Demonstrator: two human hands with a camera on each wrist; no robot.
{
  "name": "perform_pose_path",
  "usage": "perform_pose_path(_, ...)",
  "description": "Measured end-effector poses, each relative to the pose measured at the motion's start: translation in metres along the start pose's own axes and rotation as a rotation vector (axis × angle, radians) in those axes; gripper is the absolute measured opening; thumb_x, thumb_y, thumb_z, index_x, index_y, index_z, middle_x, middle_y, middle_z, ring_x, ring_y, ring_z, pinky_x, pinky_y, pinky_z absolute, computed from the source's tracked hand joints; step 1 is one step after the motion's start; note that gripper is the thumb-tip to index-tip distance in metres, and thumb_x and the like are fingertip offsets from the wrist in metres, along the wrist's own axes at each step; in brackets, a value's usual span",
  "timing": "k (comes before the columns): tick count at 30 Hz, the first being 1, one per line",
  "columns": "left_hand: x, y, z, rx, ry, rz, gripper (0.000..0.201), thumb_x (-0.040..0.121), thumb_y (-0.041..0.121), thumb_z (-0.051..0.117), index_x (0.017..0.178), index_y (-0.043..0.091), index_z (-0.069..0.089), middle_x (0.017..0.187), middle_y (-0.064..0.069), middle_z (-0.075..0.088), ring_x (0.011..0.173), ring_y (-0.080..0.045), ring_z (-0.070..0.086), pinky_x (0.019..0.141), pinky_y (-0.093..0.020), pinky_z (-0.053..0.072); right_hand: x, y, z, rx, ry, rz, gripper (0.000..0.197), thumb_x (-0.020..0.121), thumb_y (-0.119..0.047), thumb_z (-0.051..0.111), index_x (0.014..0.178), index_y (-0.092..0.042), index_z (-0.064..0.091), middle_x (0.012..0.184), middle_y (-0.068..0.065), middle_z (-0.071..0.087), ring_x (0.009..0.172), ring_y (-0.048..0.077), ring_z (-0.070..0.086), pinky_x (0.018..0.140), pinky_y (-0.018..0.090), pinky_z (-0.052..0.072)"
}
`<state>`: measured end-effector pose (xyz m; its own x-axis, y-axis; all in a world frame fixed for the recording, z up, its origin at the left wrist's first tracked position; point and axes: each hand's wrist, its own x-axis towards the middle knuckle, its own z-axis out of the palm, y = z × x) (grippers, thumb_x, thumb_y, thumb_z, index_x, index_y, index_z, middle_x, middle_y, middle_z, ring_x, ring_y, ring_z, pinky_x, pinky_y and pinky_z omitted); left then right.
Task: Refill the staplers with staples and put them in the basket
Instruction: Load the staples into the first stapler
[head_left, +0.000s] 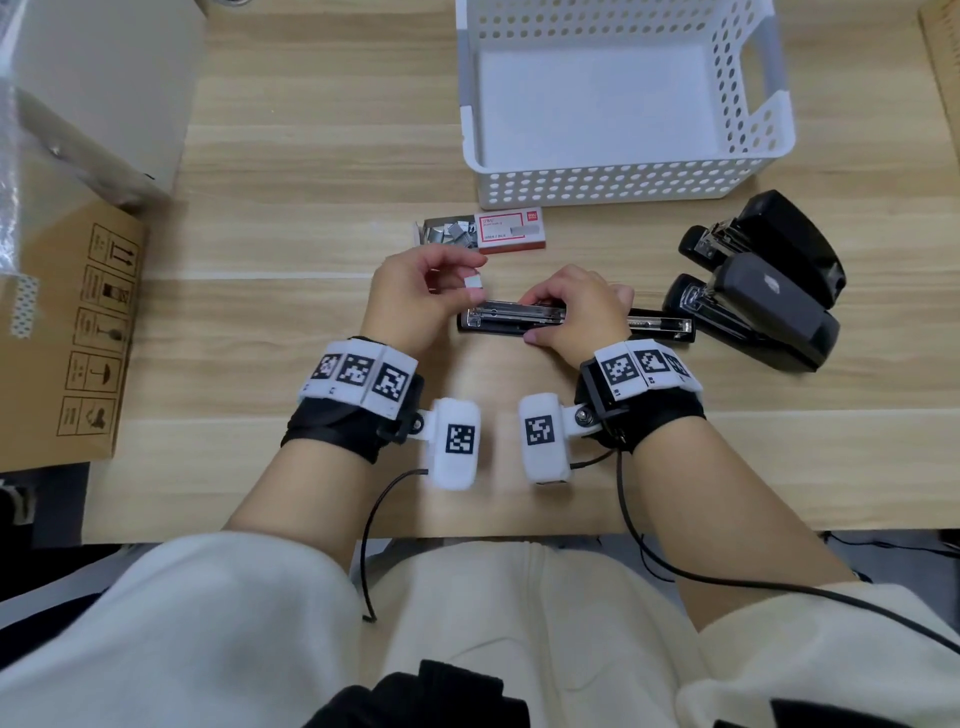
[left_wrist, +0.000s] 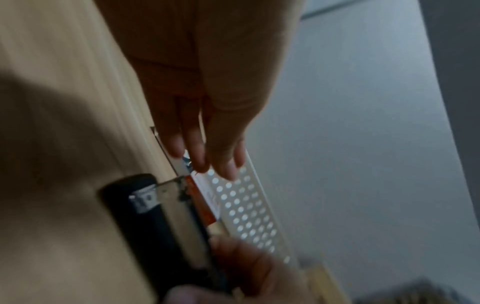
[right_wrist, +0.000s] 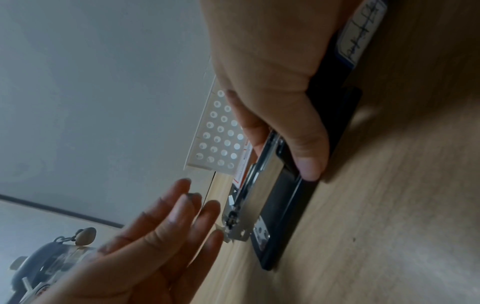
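Note:
A black stapler (head_left: 498, 318) lies flat on the wooden desk, swung fully open, its metal staple channel (right_wrist: 255, 197) facing up. My right hand (head_left: 569, 312) grips it across the middle, thumb on the near side. My left hand (head_left: 415, 301) hovers just left of the channel's front end and pinches a small strip of staples (head_left: 474, 282) between fingertip and thumb. The red-and-white staple box (head_left: 511, 230) lies behind the hands, its tray of loose staple strips (head_left: 449, 230) pulled out to the left. The white perforated basket (head_left: 613, 184) stands behind, with nothing in it.
Two more black staplers (head_left: 763, 280) lie side by side on the right of the desk. A cardboard box (head_left: 67, 332) sits at the left edge, with a white box (head_left: 104, 88) behind it. The desk's front edge is near my lap.

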<state>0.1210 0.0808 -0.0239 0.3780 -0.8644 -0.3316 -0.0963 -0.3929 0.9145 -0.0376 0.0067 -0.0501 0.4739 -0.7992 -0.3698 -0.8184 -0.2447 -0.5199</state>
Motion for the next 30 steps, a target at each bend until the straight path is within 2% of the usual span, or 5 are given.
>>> perform_pose_path(4,-0.002,-0.008,0.007,0.238,-0.018,0.123,0.041,0.066,0.004,0.077,0.095,0.029,0.064,0.076,0.017,0.063,0.080,0.000,0.061,0.084,-0.013,0.041,0.000,0.000,0.000,0.001,-0.005,-0.001,0.032,0.069,-0.026,0.078,0.098,-0.032,0.067,0.108,-0.006,0.058,0.112,0.015,0.046,0.072,0.030,0.011)
perform_pose_path(8,-0.006,-0.015,0.010,0.326,-0.007,0.132,0.042,0.064,0.013,0.077,0.100,0.032,0.065,0.077,0.019,0.066,0.088,-0.016,0.064,0.090,-0.038,0.048,0.000,-0.001,0.000,-0.009,-0.003,-0.004,0.033,0.068,-0.027,0.079,0.098,-0.032,0.067,0.106,-0.007,0.058,0.111,0.015,0.047,0.066,0.031,0.008)
perform_pose_path(10,-0.006,-0.015,0.011,0.362,0.003,0.156,0.041,0.064,0.018,0.076,0.101,0.033,0.065,0.076,0.021,0.065,0.087,-0.017,0.064,0.088,-0.042,0.048,0.000,-0.001,-0.001,-0.011,-0.007,-0.004,0.033,0.068,-0.027,0.078,0.099,-0.032,0.067,0.107,-0.007,0.057,0.112,0.015,0.047,0.067,0.030,0.009)
perform_pose_path(18,-0.004,-0.017,0.011,0.450,0.043,0.195,0.038,0.069,0.018,0.075,0.104,0.031,0.065,0.083,0.020,0.065,0.095,-0.016,0.063,0.089,-0.041,0.047,0.000,-0.002,0.000,-0.042,-0.011,-0.002,0.032,0.069,-0.029,0.078,0.098,-0.034,0.066,0.096,-0.013,0.049,0.111,0.013,0.047,0.063,0.031,0.007)
perform_pose_path(30,-0.001,-0.024,0.009,0.462,0.008,0.195,0.048,0.065,0.016,0.079,0.109,0.028,0.064,0.098,0.012,0.069,0.099,-0.012,0.062,0.092,-0.038,0.047,-0.001,-0.002,0.000,-0.029,-0.003,0.002,0.032,0.068,-0.028,0.078,0.097,-0.033,0.067,0.101,-0.011,0.055,0.109,0.014,0.048,0.064,0.031,0.008)
